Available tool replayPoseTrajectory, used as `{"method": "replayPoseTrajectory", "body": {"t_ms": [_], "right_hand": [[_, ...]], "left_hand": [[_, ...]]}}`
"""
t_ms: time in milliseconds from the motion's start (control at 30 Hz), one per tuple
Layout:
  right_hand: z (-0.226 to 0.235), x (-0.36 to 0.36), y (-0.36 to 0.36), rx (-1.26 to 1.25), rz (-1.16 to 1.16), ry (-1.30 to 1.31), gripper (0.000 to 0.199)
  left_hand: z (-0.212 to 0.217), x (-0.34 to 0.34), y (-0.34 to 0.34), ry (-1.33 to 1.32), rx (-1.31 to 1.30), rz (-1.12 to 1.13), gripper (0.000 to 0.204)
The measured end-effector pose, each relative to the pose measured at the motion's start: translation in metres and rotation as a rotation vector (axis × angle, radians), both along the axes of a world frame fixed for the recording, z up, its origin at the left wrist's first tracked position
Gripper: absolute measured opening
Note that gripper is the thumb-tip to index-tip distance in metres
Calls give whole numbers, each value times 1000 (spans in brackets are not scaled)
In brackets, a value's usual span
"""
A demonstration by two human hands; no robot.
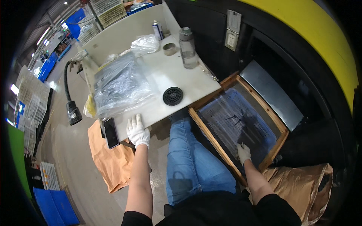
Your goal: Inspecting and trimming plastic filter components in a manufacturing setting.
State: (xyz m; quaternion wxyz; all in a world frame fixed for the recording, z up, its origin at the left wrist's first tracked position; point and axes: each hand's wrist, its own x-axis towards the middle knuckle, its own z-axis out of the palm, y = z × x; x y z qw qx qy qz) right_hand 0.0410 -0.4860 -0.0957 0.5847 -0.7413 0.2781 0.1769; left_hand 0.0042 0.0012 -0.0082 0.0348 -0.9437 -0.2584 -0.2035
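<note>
My left hand (138,132), in a white glove, lies on the front edge of the white table (177,81) with its fingers stretched out, holding nothing. Close by it is a round black grille-like disc (173,96) on the tabletop. My right hand (243,152), also gloved, reaches over the near side of a wooden frame (215,145) with dark mesh. Its fingers are closed together; what is in them, if anything, is too small to name. Past its fingertips, a thin black branching piece (236,118) shows over a blue crate (222,101) within the frame.
Clear plastic bags (120,86) cover the table's left side. A water bottle (187,49), a tape roll (169,49) and a spray can (157,30) stand farther back. A phone (111,133) is at the left edge, near a bendy lamp (74,113). Brown paper bags (111,158) flank me.
</note>
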Motion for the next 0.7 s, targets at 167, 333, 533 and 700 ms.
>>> {"method": "replayPoseTrajectory", "body": {"t_ms": [167,333,533,700], "right_hand": [[17,-2,-14,336,-436,-235,25],[45,18,-56,287,-718,-195,28],[62,21,-83,476,-613,-125,26],[58,16,-98,354,-528,-44,19]], "left_hand": [[-2,1,0,19,-1,-9,75],[3,1,-5,43,1,1,71],[5,0,-7,49,30,-8,70],[2,-1,-5,73,49,-9,71]]}}
